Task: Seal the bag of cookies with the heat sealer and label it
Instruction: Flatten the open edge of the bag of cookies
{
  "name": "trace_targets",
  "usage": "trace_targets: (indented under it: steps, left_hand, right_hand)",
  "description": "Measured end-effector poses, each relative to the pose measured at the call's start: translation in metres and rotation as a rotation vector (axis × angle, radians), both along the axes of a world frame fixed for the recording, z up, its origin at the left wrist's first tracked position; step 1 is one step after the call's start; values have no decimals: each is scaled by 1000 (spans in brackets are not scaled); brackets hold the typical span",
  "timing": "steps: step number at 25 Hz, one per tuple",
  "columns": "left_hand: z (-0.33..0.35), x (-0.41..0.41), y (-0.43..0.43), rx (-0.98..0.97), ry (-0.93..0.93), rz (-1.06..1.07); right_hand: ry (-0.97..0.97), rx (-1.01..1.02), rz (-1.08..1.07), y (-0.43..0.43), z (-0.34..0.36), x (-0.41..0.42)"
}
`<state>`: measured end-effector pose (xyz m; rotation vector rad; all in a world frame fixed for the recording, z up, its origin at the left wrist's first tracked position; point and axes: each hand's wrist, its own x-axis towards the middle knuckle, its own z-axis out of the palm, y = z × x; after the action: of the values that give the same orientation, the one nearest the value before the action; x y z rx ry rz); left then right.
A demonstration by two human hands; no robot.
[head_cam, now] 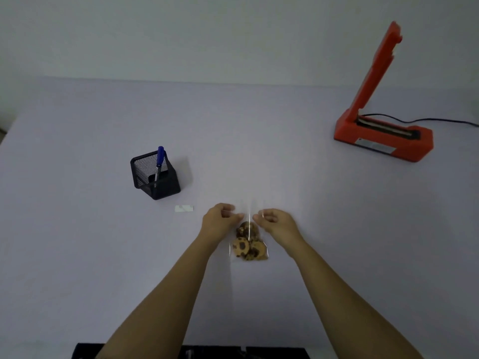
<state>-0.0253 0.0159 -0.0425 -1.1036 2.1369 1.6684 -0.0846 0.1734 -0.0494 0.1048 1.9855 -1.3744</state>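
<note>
1. Pinching the upper part of the clear, thin plastic bag of chocolate-chip cookies (248, 229), the left hand (219, 220) and the right hand (276, 221) are each curling their fingers (230, 211) onto a side edge of the film, so both are grasping it.
2. The bag is lying on the pale desk (259, 141) directly in front of the person, between the two hands. Its filled bottom is pointing toward the person and its empty top is pointing away.
3. It is looking light and floppy. The film is probably slippery and quick to crease, and the brown cookies (245, 248) are brittle, so the empty film above them, near both mouth corners, is the safest hold.
4. The orange heat sealer (383, 137) is sitting well apart at the far right with its arm raised. A small white label (184, 208) is lying near the left hand, beside a black mesh pen holder (155, 181) carrying a blue pen (160, 158).
</note>
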Motion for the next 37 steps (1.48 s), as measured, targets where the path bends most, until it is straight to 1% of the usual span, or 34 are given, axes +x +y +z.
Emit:
trace_targets:
  steps: [5,11,15,19,23,27,32,37]
  left_hand:
    - [0,7,-7,153,80,-78]
    - [-1,15,-13,167,111,-218]
    - [-1,18,-2,227,155,-160]
    - [-7,21,3,157,205,-176]
    - [-9,20,4,145,224,-183]
    - [-9,19,4,142,198,-213]
    - [-9,21,-5,123,137,-249]
    - [-12,31,-2,168,121,-150]
  right_hand:
    - [-1,-33,-2,0,-4,1]
    - [2,-43,102,7,-2,2]
    - [69,-72,93,10,-2,7]
    - [95,-74,76,14,-3,9]
    - [-6,-128,52,18,-2,11]
    - [19,-108,110,21,-1,8]
    - [-59,-139,106,25,-4,8]
    - [28,-128,34,22,-9,20]
